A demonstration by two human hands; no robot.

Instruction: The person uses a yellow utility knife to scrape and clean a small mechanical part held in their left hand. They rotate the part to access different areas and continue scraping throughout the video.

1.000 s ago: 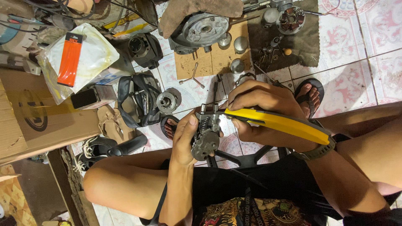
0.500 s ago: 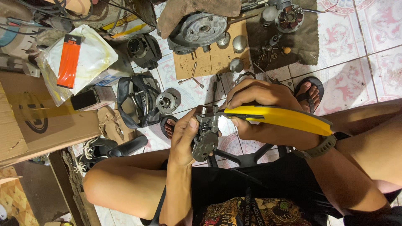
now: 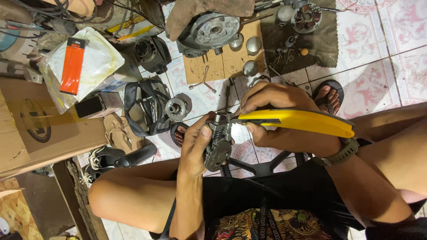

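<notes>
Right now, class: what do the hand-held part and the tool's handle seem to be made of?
Part in the left hand: probably cast metal, dull grey, with a coil spring showing. Handle in the right hand: likely plastic, smooth glossy yellow with a dark edge; it could be a coating.

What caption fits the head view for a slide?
Left hand grips a small metal engine part while the right hand applies yellow-handled pliers to it.

Yellow-handled pliers (image 3: pixel 298 121), grey metal part (image 3: pixel 217 146), orange packet (image 3: pixel 72 66), pink-patterned white floor tiles (image 3: pixel 400 26)
</notes>
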